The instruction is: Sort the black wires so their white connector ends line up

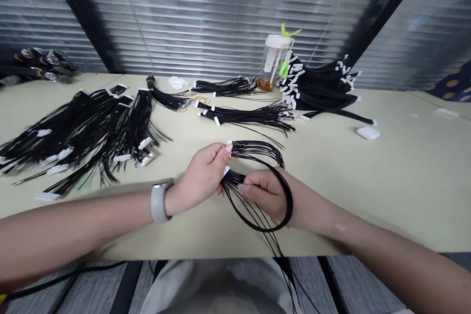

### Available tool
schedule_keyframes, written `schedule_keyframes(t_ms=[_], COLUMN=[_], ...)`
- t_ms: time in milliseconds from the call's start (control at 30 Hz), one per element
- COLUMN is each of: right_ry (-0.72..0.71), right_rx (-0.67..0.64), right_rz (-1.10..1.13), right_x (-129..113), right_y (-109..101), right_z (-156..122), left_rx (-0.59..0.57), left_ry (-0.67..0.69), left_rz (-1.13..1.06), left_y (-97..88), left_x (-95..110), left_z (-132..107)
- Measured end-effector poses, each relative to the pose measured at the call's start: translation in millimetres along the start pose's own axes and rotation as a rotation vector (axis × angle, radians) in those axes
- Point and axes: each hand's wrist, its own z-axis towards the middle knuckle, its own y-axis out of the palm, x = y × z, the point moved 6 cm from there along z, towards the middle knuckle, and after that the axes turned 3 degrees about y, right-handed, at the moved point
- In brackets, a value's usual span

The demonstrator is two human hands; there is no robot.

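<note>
In the middle of the head view, my left hand (202, 171) is closed on the white connectors (225, 171) of a black wire harness (290, 198). Its thumb presses near the upper connector, and the other fingertips are partly hidden. The wires curve in a loop around my right hand (267, 194), which is closed with thumb and fingers pinching black wires just right of the lower connector. Several loose wires (270, 240) trail down past the table's front edge. A grey band with a watch sits on my left wrist.
Piles of black wire harnesses lie at the left (125, 122), back centre (243, 115) and back right (316, 83). A clear bottle (270, 61) with amber liquid stands at the back. A white block (368, 132) rests on the pale table (405, 186). Blinds rise behind.
</note>
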Motion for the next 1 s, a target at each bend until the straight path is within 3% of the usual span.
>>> schedule_keyframes(t_ms=[133, 233, 333, 400, 467, 533, 667, 800, 1000], right_ry=[-0.055, -0.027, -0.157, -0.28, -0.37, -0.384, -0.215, -0.218, -0.246], right_rx=[0.083, 0.406, 0.863, 1.021, 1.017, 0.906, 0.607, 0.556, 0.442], right_rz=[-0.427, -0.618, -0.452, -0.16, 0.113, 0.213, 0.0, -0.292, -0.356], right_x=[-7.8, -11.8, -27.1, -32.0, -31.3, -28.2, -16.2, -18.7, -24.0], right_y=[-26.7, -63.2, -92.0, -98.4, -97.0, -90.9, -71.8, -61.0, -54.3], right_z=[-11.5, -26.0, -50.7, -62.4, -62.3, -52.0, -23.3, -15.2, -16.6], left_rx=[0.003, 0.002, 0.001, 0.0, -0.011, -0.026, -0.055, -0.068, -0.057], left_ry=[0.002, -0.015, -0.031, -0.02, 0.002, 0.022, 0.047, 0.073, 0.077], left_rz=[-0.012, -0.028, -0.032, -0.042, -0.055, -0.064, -0.084, -0.085, -0.045], left_y=[0.8, 1.7, 2.3, 2.5, 3.1, 3.8, 5.0, 5.3, 3.8], left_x=[-1.9, -5.1, -6.8, -5.7, -3.4, -0.8, 3.4, 5.5, 3.9], left_z=[-0.8, -0.9, -0.8, -1.3, -2.3, -3.7, -6.0, -6.7, -6.9])
